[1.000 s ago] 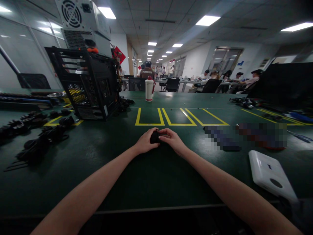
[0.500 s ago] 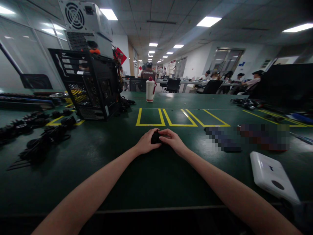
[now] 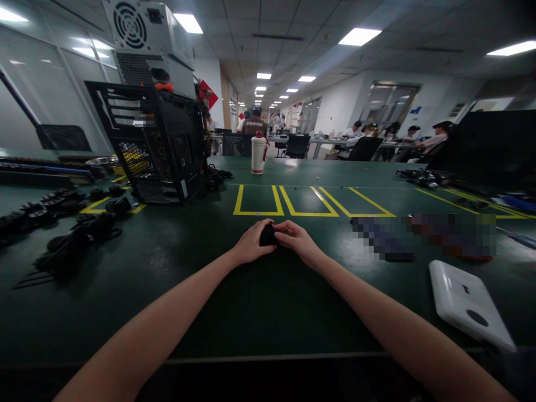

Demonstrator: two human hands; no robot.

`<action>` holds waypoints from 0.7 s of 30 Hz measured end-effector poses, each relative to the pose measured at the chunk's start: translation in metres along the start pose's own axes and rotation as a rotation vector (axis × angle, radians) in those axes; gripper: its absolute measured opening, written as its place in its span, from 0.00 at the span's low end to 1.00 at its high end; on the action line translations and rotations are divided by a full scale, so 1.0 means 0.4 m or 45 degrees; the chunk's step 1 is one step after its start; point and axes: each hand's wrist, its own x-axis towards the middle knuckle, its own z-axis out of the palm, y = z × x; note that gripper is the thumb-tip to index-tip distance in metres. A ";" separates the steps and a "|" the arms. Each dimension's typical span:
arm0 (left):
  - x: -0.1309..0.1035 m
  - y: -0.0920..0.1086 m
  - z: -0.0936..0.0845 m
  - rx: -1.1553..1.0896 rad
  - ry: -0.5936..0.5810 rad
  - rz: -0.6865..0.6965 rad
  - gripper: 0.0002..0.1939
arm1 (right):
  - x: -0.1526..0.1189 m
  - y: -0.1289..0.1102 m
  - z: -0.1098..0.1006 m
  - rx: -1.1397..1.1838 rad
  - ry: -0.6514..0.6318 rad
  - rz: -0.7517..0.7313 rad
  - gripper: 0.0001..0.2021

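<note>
A small black object is held between my two hands, just in front of the yellow tape outlines on the green table. My left hand wraps round its left side, with the thumb below and the fingers over the top. From the right, my right hand pinches its edge with thumb and fingertips. What exactly the object is cannot be made out.
A black computer case stands at the left, near bundled black cables. Beyond the tape is a white bottle. A white device and a blurred dark item lie right. People sit in the background.
</note>
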 end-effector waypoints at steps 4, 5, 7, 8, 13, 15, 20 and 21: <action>0.001 0.000 0.002 0.000 0.011 0.003 0.32 | 0.010 0.006 -0.002 -0.037 0.029 -0.010 0.15; 0.001 -0.001 0.002 0.001 0.014 0.007 0.32 | 0.012 0.007 -0.003 -0.039 0.023 0.011 0.16; 0.002 -0.004 0.004 -0.005 0.019 0.014 0.32 | 0.012 0.008 -0.004 -0.035 0.004 0.024 0.16; 0.003 -0.006 0.005 -0.009 0.023 0.014 0.32 | 0.011 0.007 -0.004 -0.031 -0.005 0.013 0.16; 0.003 -0.007 0.006 -0.016 0.028 0.010 0.33 | -0.001 -0.001 0.004 -0.013 -0.004 -0.011 0.13; 0.002 -0.006 0.005 -0.016 0.023 0.007 0.33 | 0.000 -0.001 0.006 -0.020 0.009 -0.011 0.12; 0.000 -0.003 0.002 -0.011 0.017 0.018 0.32 | 0.012 0.004 0.003 -0.043 0.022 0.014 0.15; 0.000 -0.002 0.002 -0.006 0.012 0.019 0.32 | 0.014 0.005 0.002 -0.045 0.008 0.033 0.15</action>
